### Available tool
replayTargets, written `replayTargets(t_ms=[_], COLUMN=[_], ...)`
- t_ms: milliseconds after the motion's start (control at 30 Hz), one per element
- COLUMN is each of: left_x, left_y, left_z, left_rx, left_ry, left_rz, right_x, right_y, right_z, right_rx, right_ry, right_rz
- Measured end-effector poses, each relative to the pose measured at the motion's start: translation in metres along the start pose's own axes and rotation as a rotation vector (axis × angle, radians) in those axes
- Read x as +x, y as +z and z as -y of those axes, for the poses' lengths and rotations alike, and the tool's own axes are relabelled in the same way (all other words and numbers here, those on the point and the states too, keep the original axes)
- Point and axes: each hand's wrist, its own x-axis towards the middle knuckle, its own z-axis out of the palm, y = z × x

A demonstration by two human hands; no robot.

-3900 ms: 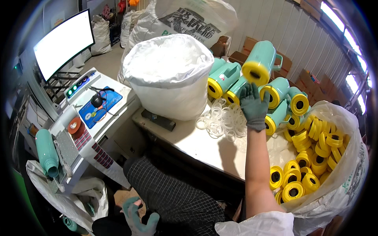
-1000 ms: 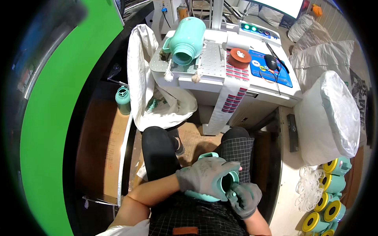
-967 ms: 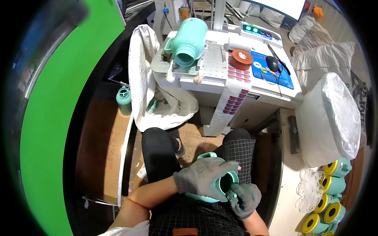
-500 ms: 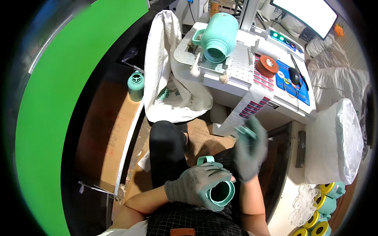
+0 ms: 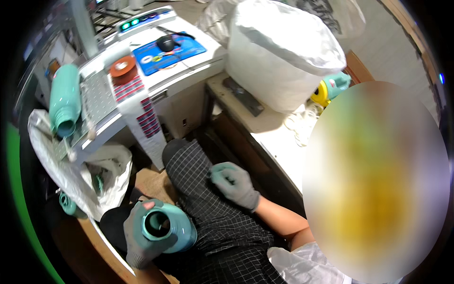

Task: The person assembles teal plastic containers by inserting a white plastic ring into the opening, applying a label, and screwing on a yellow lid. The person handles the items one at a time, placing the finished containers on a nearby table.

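Observation:
A teal jug with a wide, uncapped mouth rests against my lap, tilted so that its dark inside shows. My left hand, in a grey-green work glove, is wrapped round its side near the neck. Over my right thigh, apart from the jug, is my right hand, gloved too. Its fingers are curled in, and what they may hold is hidden.
Left, another teal jug lies on the perforated worktable plate, above a white sack. A red-brown roll sits by a label strip. Right stands a big white bag; a blurred patch covers the far right.
The view has swung to the right. My right hand, smeared by motion before, now shows clearly with curled fingers over my thigh. My left hand still holds the jug.

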Motion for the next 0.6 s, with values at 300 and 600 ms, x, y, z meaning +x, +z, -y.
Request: replayTargets(t_ms=[300,600], left_x=[0.044,0.036], left_y=[0.062,0.065], left_z=[-0.017,-0.018], left_rx=[0.527,0.532], left_ry=[0.297,0.274], left_rz=[0.177,0.150], right_x=[-0.014,0.029], right_y=[-0.207,-0.220], right_z=[-0.069,-0.104], right_rx=[-0.725,-1.156], right_ry=[0.287,0.389], right_rz=[-0.646,-0.354])
